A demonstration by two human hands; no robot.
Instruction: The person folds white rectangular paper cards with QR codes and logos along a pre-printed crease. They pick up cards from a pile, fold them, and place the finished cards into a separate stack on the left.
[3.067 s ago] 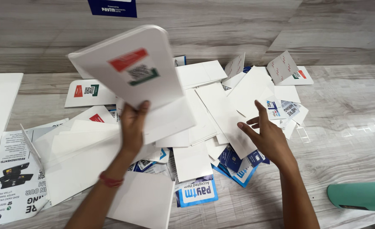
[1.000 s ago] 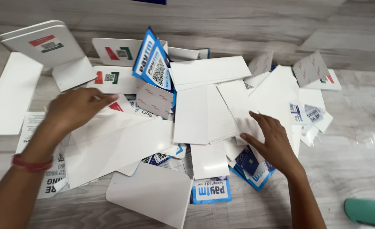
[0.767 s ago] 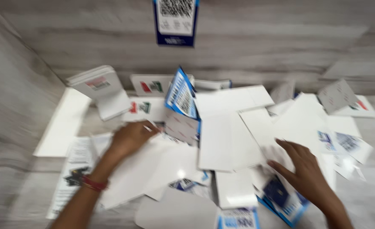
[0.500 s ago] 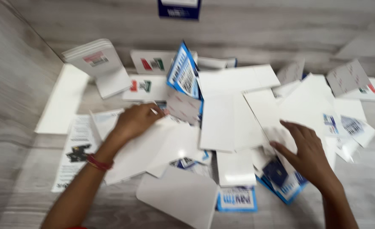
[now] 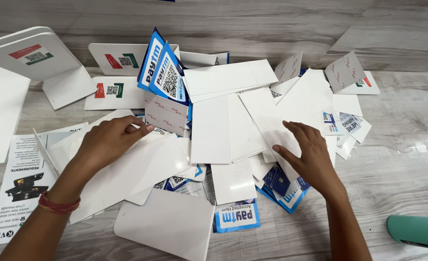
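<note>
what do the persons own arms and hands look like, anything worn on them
Both forearms are bare, with no sleeves in view. The left hand has a red thread band wound round its wrist. The right hand wears no band or watch, and no rings or gloves show on either hand.

You are working under bright, even, soft light that is casting only faint shadows beneath the white boards (image 5: 209,128). Glare is showing on the wood-grain table (image 5: 419,145) at the right. The frame is staying sharp, with slight wide-angle bending toward the edges.
</note>
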